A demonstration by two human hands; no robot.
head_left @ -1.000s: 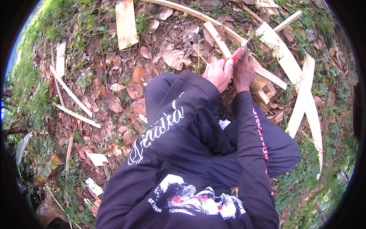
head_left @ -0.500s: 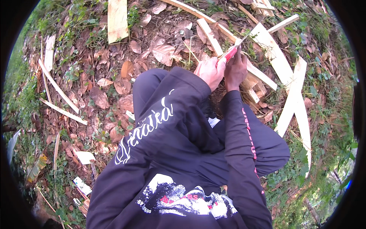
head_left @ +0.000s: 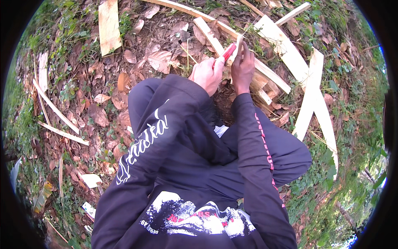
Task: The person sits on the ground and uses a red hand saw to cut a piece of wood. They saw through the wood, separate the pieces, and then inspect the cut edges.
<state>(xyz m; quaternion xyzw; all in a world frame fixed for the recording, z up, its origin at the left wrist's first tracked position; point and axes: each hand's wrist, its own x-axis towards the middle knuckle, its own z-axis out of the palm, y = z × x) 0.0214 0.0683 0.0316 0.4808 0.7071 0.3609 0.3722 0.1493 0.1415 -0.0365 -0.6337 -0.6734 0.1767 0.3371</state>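
Note:
My left hand (head_left: 207,74) is closed around a tool with a red handle (head_left: 227,52), held out in front of my knees. Its working end is hidden against the wood. My right hand (head_left: 242,68) grips a thin pale wooden strip (head_left: 239,42) that stands nearly upright right beside the red handle. Both hands sit close together, almost touching, above a small heap of split wood pieces (head_left: 263,85). Both forearms are in dark long sleeves.
Long pale wooden planks (head_left: 309,97) lie to the right and ahead, a short board (head_left: 108,25) at the upper left, and thin slats (head_left: 54,108) on the left. Dry brown leaves and green weeds cover the ground. My bent legs fill the middle.
The view has shifted so the hands sit a little lower and more central. Both hands stay on the red-handled tool and the wooden strip, with the strip now more upright.

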